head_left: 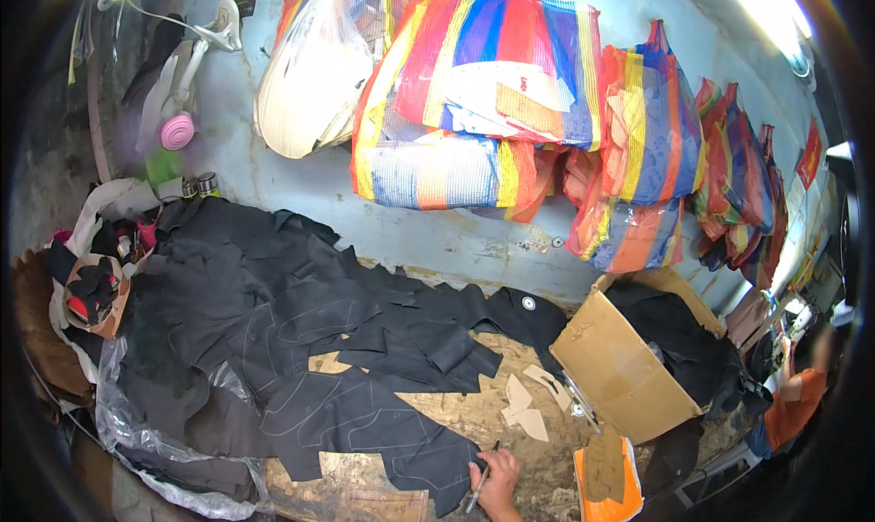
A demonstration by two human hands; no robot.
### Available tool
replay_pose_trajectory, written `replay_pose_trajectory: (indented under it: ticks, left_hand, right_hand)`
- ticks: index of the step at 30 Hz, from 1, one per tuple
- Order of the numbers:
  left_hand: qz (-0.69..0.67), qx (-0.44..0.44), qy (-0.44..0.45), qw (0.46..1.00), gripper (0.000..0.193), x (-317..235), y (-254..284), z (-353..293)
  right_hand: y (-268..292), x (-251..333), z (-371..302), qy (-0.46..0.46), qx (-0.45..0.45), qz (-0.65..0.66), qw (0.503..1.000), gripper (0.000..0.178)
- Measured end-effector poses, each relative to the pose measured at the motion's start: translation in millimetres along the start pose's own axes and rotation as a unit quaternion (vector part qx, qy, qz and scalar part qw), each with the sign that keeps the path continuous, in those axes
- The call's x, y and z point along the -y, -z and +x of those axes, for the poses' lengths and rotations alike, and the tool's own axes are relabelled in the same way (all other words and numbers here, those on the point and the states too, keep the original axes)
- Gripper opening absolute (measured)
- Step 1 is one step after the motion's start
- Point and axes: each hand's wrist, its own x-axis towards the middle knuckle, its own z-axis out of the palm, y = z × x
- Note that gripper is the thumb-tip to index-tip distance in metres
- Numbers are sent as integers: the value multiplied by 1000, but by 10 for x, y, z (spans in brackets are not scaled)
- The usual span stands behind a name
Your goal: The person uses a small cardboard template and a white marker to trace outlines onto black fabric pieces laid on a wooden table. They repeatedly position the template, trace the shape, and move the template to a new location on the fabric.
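My right hand [498,484] comes in at the lower edge, fingers closed around a slim silver and black pen [477,487]. It rests at the right end of a black sheet of material [369,431]. Pale outlines of curved pieces are drawn on that sheet. Just beyond lie more black sheets [301,317], heaped and overlapping, some with similar lines. Tan card templates [526,411] lie on the worn wooden table [447,408], beyond my hand. To its right is an orange and white pad [583,508] with a brown template [603,467] on it. My left hand is not in view.
An open cardboard box [620,367] holding black material stands tilted at the right. Striped mesh bags [510,30] and a white plastic bag [314,75] hang on the blue wall [301,185]. Clear plastic [118,431] edges the heap at left. A person in orange [795,413] is far right.
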Motion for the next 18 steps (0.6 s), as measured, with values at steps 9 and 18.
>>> replay_pose_trajectory:
  ticks: [9,18]
  left_hand:
    - [8,-5,25,1000,40,1,-120,-14]
    - [17,1,57,998,39,64,-265,-60]
  right_hand:
    - [91,101,54,-41,50,11,998,29]
    - [134,124,79,-49,64,16,997,28]
